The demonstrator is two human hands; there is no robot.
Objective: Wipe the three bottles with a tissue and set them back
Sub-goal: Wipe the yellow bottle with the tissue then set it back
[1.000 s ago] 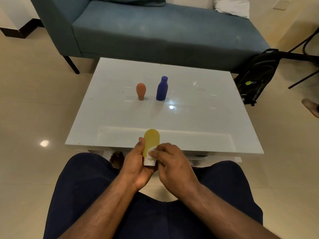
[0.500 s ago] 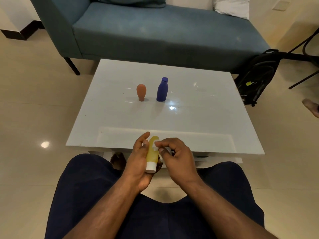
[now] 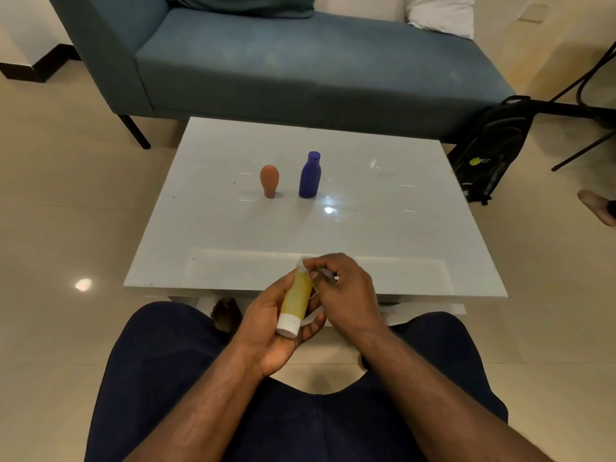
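The yellow bottle (image 3: 295, 296) lies slantwise across the left hand (image 3: 270, 323), white cap (image 3: 288, 325) toward the person and its far end pointing at the table (image 3: 233, 228), held above the lap just short of the table's near edge. Behind the table stands a blue sofa (image 3: 300, 65) with a white cushion (image 3: 441, 13) at its right end; a black backpack (image 3: 490, 151) leans on the floor to the table's right. On the white tabletop, well apart from the hands, a purple bottle (image 3: 310, 175) stands upright, and just to its left stands an orange bottle (image 3: 269, 180), wide end up. The left hand's fingers curl up round the underside and right flank of the yellow bottle, the thumb lying along its left flank, so the bottle sits cradled between them. The right hand (image 3: 346, 291) is bent at the bottle's far tip, its thumb and forefinger pinching a white tissue (image 3: 304, 263) against that end; a strand of tissue trails down past the bottle's right side toward the left fingertips.
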